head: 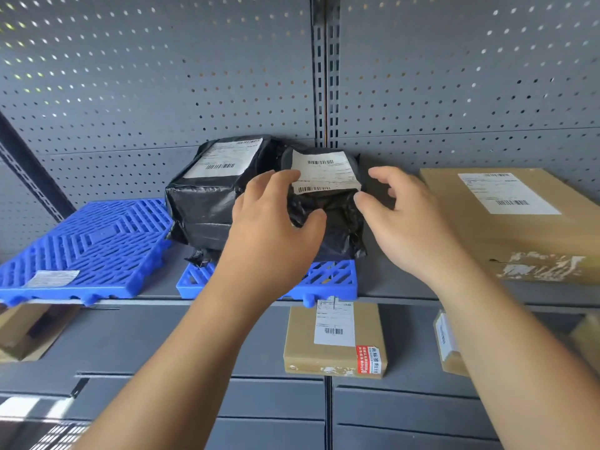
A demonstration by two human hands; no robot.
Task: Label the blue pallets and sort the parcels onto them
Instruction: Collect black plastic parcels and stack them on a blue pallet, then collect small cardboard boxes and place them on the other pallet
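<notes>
Two blue pallets lie on the upper shelf. The left pallet point(97, 241) is bare except for a white label point(52, 278) at its front left corner. The middle pallet point(331, 277) carries a large black-wrapped parcel point(207, 196) and, to its right, a small black-wrapped parcel point(328, 216) with a white shipping label on top. My left hand point(269, 228) grips the small parcel's left side, fingers on its top edge and thumb on its front. My right hand point(409, 222) hovers at the parcel's right side, fingers spread, fingertips at its edge.
A large brown cardboard box point(506, 228) lies on the same shelf at the right. On the shelf below are a small brown box point(334, 339), another box point(449, 345) at the right and an open carton point(22, 332) at the left. A grey pegboard wall stands behind.
</notes>
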